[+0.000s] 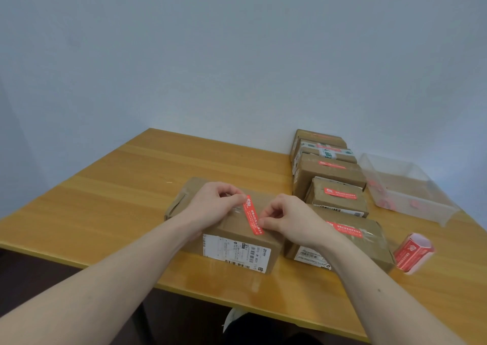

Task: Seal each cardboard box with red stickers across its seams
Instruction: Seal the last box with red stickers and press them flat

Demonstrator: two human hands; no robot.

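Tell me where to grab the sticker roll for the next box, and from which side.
Probably grip the sticker roll around its curved outside, right hand coming from above. It lies on its side near the table's front right, open core facing up-left, nothing crowding it.

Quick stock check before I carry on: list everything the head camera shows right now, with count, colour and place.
box being sealed: 1, brown cardboard with a white label, near table edge, under both hands
red sticker: 1, red with white print, stretched across that box's top, pinched at each end
other boxes: about 5, brown cardboard, in a row on the right running back to the wall; most show a red sticker on top
sticker roll: 1, red and white, on its side at the right table edge
clear tray: 1, transparent plastic, far right; small red items inside, too blurred to identify
table: 1, yellow-brown wood
left hand: 1, bare, pinching the sticker's far end
right hand: 1, bare, pinching the sticker's near end
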